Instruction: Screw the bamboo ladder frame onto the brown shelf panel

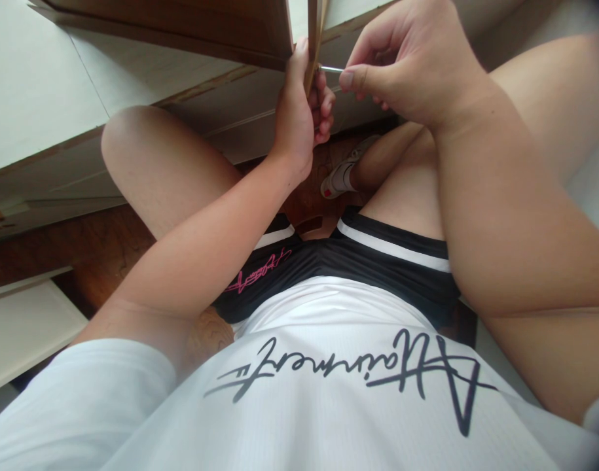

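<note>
A: Where is the thin metal rod (331,69)?
B: It sticks out of the right hand (412,72). The thumb and the finger next to it pinch one end.
A: And the other end?
B: It points at the narrow wooden strip (313,33) and meets its side, near the low end. I can't see just what it goes into.
A: What is the left hand (299,118) doing?
B: It grips that strip. The thumb is on one side, and the other fingers curl on the other side, just under the rod's tip.
A: Is there more wood?
B: Yes, a big brown board (181,29). Its corner is right beside the left thumb.
A: What is under the board?
B: A pale desk (24,78) with a worn brown edge.
A: And lower down?
B: Bent bare legs, black shorts (397,242) with white stripes, and a white shirt (328,373) with big black writing. A shoe (334,181) shows between the legs, over the brown floor (112,261).
</note>
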Action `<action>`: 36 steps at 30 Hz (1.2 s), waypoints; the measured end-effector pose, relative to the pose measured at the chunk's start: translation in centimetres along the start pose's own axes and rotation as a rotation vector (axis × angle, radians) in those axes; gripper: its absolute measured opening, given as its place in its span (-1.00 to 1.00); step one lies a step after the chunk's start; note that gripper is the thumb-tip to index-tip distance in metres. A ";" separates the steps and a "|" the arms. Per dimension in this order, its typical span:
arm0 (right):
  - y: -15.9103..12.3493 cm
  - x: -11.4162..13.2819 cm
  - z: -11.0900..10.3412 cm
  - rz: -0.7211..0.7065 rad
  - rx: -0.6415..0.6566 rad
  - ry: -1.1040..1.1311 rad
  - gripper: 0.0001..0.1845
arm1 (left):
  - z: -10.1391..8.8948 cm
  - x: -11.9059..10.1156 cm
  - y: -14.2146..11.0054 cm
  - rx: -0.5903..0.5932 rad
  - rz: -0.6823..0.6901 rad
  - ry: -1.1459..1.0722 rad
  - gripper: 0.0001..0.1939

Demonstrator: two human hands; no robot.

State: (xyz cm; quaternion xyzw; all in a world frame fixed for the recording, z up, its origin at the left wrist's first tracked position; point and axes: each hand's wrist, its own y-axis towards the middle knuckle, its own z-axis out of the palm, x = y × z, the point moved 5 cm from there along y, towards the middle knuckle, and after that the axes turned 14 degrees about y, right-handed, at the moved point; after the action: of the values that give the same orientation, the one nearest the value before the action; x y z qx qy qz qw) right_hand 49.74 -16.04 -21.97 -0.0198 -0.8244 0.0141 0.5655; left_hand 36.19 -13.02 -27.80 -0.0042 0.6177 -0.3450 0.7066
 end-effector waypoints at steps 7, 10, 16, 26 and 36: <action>0.1 0.0 0.0 0.002 0.002 -0.001 -0.82 | 0.0 0.1 0.1 -0.015 -0.019 -0.065 -0.48; 0.1 0.1 -0.1 -0.018 -0.002 -0.026 -0.85 | 0.1 0.1 0.1 -0.006 -0.008 -0.076 -0.46; 0.0 0.3 0.5 0.016 0.019 0.020 -0.75 | 0.1 -0.1 0.0 -0.011 -0.006 -0.016 -0.47; 0.3 -0.6 1.1 0.117 0.060 0.174 -0.81 | 0.1 -0.1 0.0 -0.026 -0.024 -0.002 -0.45; 0.0 -0.3 0.9 0.107 0.041 0.206 -0.84 | 0.2 0.1 -0.1 -0.006 -0.079 -0.100 -0.47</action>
State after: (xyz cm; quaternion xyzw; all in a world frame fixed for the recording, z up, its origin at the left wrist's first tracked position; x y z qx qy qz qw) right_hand 48.98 -16.10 -22.59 -0.0534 -0.7593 0.0591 0.6459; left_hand 36.30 -13.23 -27.79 -0.0475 0.5821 -0.3702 0.7224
